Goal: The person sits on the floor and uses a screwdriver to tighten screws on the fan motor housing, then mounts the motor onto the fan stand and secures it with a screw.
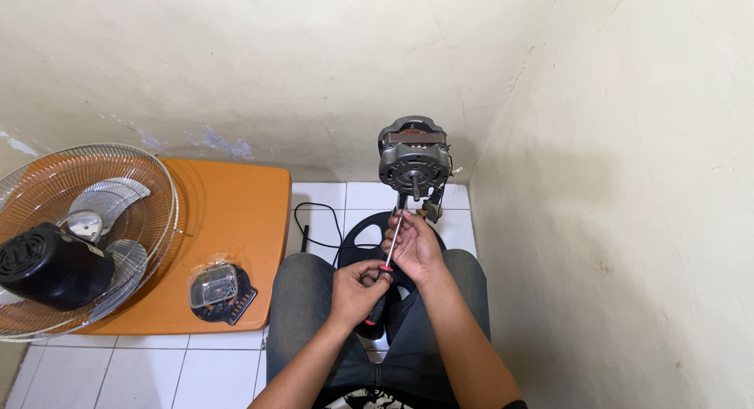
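At centre frame the left hand point(357, 290) closes its grip on the screwdriver point(386, 269) handle while the right hand point(415, 248) pinches and steadies the shaft toward the bare fan motor point(414, 159) above, with a clear plastic packet point(212, 286) on the orange table point(236, 213) at lower left.

clear plastic packet point(213, 286) on orange table point(236, 213), beside fan guard point(86, 236).

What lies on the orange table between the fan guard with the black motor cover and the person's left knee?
In the head view, a clear plastic container resting on a black part lies on the orange table between the fan guard and the left knee.
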